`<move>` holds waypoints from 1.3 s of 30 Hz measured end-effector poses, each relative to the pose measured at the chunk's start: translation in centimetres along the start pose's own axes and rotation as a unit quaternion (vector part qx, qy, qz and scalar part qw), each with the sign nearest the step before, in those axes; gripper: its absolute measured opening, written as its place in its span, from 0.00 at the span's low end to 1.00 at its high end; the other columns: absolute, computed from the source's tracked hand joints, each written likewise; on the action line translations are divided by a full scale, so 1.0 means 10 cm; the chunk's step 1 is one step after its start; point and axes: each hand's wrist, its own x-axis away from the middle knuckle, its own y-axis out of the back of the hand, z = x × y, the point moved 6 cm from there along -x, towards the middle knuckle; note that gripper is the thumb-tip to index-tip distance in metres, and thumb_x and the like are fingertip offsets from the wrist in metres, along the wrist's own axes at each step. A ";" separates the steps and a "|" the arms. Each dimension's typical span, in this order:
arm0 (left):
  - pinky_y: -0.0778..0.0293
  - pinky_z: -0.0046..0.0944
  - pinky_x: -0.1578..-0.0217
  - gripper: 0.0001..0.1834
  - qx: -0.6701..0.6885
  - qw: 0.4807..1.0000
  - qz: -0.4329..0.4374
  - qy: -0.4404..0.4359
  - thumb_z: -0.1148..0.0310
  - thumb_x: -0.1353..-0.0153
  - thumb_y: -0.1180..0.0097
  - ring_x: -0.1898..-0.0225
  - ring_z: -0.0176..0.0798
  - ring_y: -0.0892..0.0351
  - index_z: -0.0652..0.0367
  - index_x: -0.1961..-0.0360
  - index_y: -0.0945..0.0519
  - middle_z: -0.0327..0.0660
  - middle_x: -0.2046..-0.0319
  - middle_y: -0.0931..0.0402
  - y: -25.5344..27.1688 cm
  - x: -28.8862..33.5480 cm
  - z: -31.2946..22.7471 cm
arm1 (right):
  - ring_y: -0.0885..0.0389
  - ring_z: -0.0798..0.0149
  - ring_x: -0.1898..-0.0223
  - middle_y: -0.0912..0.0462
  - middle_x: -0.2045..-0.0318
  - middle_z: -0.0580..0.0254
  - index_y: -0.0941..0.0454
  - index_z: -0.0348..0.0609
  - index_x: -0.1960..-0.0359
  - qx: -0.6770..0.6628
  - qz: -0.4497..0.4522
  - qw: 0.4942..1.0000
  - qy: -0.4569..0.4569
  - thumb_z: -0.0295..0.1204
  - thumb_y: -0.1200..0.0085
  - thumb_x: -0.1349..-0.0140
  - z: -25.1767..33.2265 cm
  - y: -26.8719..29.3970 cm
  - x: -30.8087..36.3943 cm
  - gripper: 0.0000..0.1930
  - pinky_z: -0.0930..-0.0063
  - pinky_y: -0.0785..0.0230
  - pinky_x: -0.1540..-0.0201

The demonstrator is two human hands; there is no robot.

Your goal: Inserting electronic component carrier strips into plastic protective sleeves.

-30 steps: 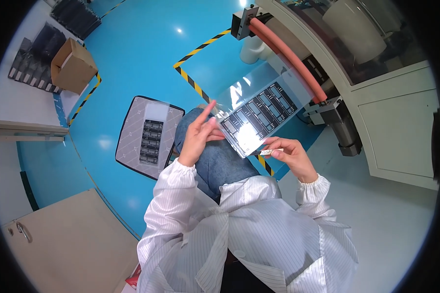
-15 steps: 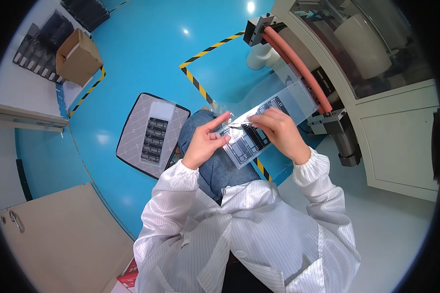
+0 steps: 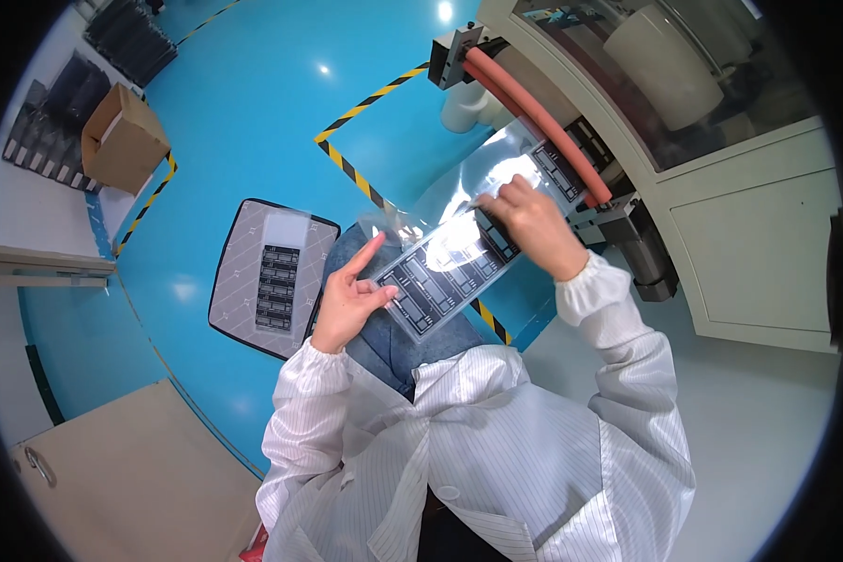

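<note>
The glossy blue floor (image 3: pixel 244 122) is marked with hazard tape (image 3: pixel 351 175) near coral rollers (image 3: pixel 554 131). From these, a black-printed film sheet (image 3: pixel 412 301) is extended above the lap, its near corner pinched by the left hand (image 3: pixel 344 304). Whether anything is gripped by the right hand's (image 3: pixel 539 229) bunched fingers cannot be told. Creases could be caused by uneven pulling. Since the earlier frame, the right hand has been shifted rollerward.

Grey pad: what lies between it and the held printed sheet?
In the head view, the left hand and a jeans-clad knee lie between the grey pad and the printed sheet.
</note>
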 end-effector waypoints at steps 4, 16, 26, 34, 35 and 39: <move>0.26 0.25 0.69 0.39 0.005 1.000 -0.007 0.006 0.86 0.47 0.44 0.70 0.24 0.24 0.66 0.34 0.44 0.45 0.34 0.44 0.04 0.03 0.02 | 0.26 0.60 0.62 0.27 0.72 0.61 0.20 0.40 0.60 0.102 -0.040 0.993 -0.048 0.19 0.48 0.54 -0.55 0.13 0.14 0.16 0.69 0.28 0.62; 0.24 0.25 0.69 0.22 -0.028 0.994 -0.016 0.107 0.78 0.43 0.41 0.71 0.25 0.22 0.67 0.46 0.26 0.40 0.66 0.20 0.09 0.31 -0.15 | 0.21 0.49 0.70 0.20 0.73 0.46 0.19 0.34 0.66 -0.116 -0.028 0.953 -0.277 0.23 0.45 0.44 -0.65 0.04 0.29 0.07 0.64 0.28 0.65; 0.25 0.24 0.72 0.21 -0.054 0.983 -0.136 0.106 0.79 0.42 0.44 0.75 0.26 0.24 0.66 0.46 0.27 0.37 0.70 0.22 0.64 0.62 0.20 | 0.24 0.58 0.80 0.21 0.79 0.50 0.21 0.32 0.69 -0.168 0.077 0.928 -0.325 0.25 0.44 0.43 -0.38 0.44 1.24 0.07 0.71 0.34 0.75; 0.24 0.26 0.70 0.24 0.003 0.905 -0.425 0.024 0.75 0.41 0.42 0.72 0.27 0.25 0.63 0.42 0.30 0.37 0.66 0.23 2.31 0.89 0.88 | 0.25 0.75 0.71 0.20 0.65 0.62 0.23 0.36 0.63 -0.504 -0.007 0.744 -0.439 0.31 0.45 0.38 -0.48 0.01 1.61 0.10 0.81 0.33 0.70; 0.24 0.26 0.70 0.24 0.000 0.904 -0.428 0.021 0.75 0.41 0.42 0.72 0.27 0.25 0.63 0.42 0.30 0.37 0.66 0.23 2.54 0.93 1.10 | 0.24 0.74 0.68 0.21 0.58 0.60 0.23 0.36 0.62 -0.519 -0.029 0.745 -0.418 0.32 0.45 0.38 -0.48 -0.03 1.56 0.10 0.80 0.31 0.67; 0.28 0.41 0.54 0.23 -0.476 0.750 -0.446 0.105 0.68 0.42 0.40 0.57 0.47 0.23 0.64 0.46 0.26 0.50 0.57 0.23 3.22 1.31 1.90 | 0.23 0.72 0.64 0.25 0.50 0.56 0.23 0.35 0.62 -0.561 -0.025 0.732 -0.387 0.32 0.45 0.38 -0.47 -0.21 1.29 0.11 0.78 0.30 0.64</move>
